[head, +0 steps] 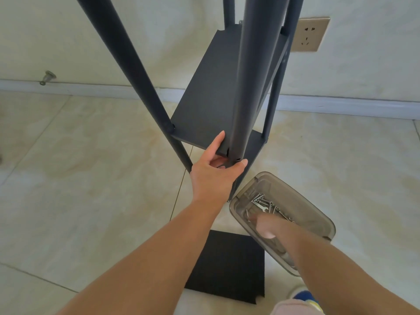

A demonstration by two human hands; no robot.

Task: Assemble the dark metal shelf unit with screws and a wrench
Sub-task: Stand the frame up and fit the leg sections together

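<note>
Shelf unit [218, 92], dark metal, stands upright on the tiled floor [91, 178] at twelve o'clock from the viewer, close to the pale wall [159, 42] and its skirting. Four round posts rise out of the top of the view; a flat shelf panel [204, 105] sits between them, with a lower panel partly showing beneath it at about one o'clock. The nearest post [252, 87] runs down the middle of the view, with small holes visible near the level of the shelf panel's front corner.

A loose dark panel [227, 267] lies flat on the floor at six o'clock, between the two forearms. At four o'clock from the shelf unit's base, a smoky translucent plastic box [302, 214] lies on the floor, just beside the nearest post's foot, holding a heap of silver screws [263, 203]; a small wrench may be among them, but it is too small to tell.

The left hand [216, 171] grips the nearest post where the shelf panel's corner meets it, thumb on the right side of the post and fingers curled round the left under the panel's edge. The right hand [266, 226] reaches into the box, blurred, fingers among the screws; whether its grip is apart or closed on anything, I cannot tell.

A wall socket [310, 34] sits at one o'clock, and a small metal doorstop [46, 77] at ten o'clock on the skirting.
</note>
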